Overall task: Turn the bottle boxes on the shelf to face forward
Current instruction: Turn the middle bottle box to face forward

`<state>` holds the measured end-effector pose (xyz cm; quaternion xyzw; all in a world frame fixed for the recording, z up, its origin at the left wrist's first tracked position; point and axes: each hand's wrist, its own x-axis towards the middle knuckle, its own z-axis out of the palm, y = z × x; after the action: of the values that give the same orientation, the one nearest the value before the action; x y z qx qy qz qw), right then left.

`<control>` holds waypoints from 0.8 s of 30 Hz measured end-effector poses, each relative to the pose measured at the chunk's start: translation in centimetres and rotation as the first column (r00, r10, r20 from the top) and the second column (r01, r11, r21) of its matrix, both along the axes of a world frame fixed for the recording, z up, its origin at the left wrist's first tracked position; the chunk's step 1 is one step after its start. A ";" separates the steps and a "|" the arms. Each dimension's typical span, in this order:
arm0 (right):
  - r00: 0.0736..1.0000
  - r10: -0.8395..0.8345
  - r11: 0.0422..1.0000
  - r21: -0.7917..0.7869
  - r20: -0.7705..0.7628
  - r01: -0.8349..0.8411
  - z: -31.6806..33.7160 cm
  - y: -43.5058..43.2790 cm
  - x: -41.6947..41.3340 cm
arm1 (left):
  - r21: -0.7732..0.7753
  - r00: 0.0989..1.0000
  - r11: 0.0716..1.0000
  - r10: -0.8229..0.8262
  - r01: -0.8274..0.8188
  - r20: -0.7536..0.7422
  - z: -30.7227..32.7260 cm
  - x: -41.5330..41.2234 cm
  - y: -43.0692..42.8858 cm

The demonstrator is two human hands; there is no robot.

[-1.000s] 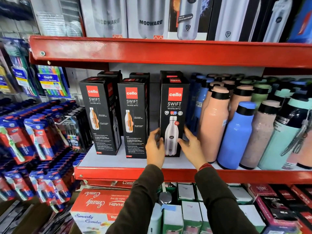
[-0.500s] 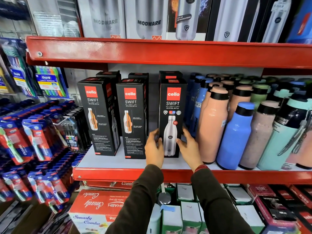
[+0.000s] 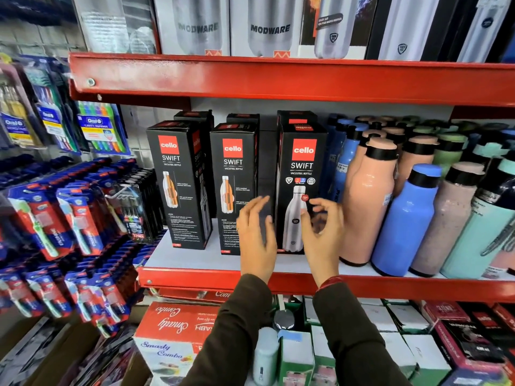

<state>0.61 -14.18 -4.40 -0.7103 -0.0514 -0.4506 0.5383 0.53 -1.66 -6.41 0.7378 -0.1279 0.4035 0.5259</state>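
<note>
Three black Cello Swift bottle boxes stand upright in a front row on the red shelf. The right box shows its front face with a steel bottle picture. The middle box and the left box show a side panel with an orange bottle and text. More black boxes stand behind them. My left hand hovers in front of the gap between the middle and right boxes, fingers apart, holding nothing. My right hand is just off the right box's right edge, fingers loosely curled and empty.
Peach, blue and mint bottles crowd the shelf right of the boxes. Toothbrush packs hang at the left. An upper shelf carries Modware boxes. Cartons sit below, among them a Smarty Combo box.
Both hands have let go of the right box and drawn back a little towards me, fingers spreading. The right box stands where it was, front face out.
</note>
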 end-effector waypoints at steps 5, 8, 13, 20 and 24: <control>0.992 0.120 0.985 -0.129 0.027 -0.116 -0.1 4.1 -0.4 | -0.027 0.986 0.988 0.156 -0.155 0.061 0.2 0.2 3.2; 0.977 0.191 0.970 -0.136 -0.095 -0.203 -1.0 6.3 0.2 | -0.049 0.990 0.989 0.140 -0.139 0.015 0.2 0.9 5.3; 0.933 0.211 0.967 -0.076 -0.291 -0.243 -2.5 8.4 1.5 | -0.061 0.982 0.997 0.032 -0.043 -0.184 -0.6 1.9 7.8; 0.922 0.094 0.983 -0.112 -0.375 -0.146 -3.6 9.3 2.6 | -0.117 0.917 0.992 -0.086 0.044 -0.389 -2.0 3.1 9.8; 0.916 0.084 0.991 -0.065 -0.393 -0.118 -3.7 9.7 2.6 | -0.180 0.915 0.981 -0.139 0.074 -0.379 -2.1 3.4 10.2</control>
<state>3.25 -4.53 -8.10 -0.8050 0.0003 -0.2694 0.5286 3.97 8.49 -8.49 0.7500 -0.0275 0.2284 0.6201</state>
